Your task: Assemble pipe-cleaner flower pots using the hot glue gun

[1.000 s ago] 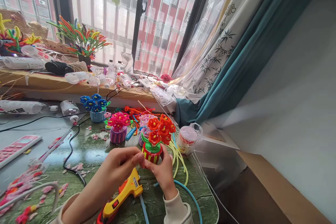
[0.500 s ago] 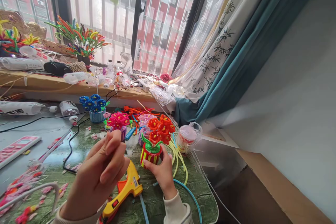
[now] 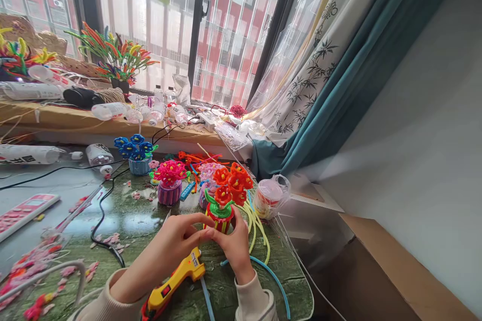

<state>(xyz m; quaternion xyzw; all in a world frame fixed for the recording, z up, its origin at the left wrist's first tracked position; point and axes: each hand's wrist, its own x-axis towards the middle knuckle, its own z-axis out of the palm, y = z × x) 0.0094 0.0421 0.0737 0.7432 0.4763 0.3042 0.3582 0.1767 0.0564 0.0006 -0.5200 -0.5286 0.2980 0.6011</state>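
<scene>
Cluttered green tabletop [image 3: 139,248]; over it, red-flowered pot [image 3: 223,195] is gripped between left hand [image 3: 184,234] and right hand [image 3: 234,241]. If unevenly squeezed, the pot could be tilted; by a lowered left wrist, glue gun [image 3: 176,278] could be nudged.

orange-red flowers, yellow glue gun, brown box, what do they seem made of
Orange-red flowers: probably fuzzy pipe cleaners, matte; the petals look like soft-edged bent loops.
Yellow glue gun: likely hard plastic, smooth; the body looks moulded and evenly coloured.
Brown box: apparently cardboard, matte; it has a flat, plain flap.
</scene>
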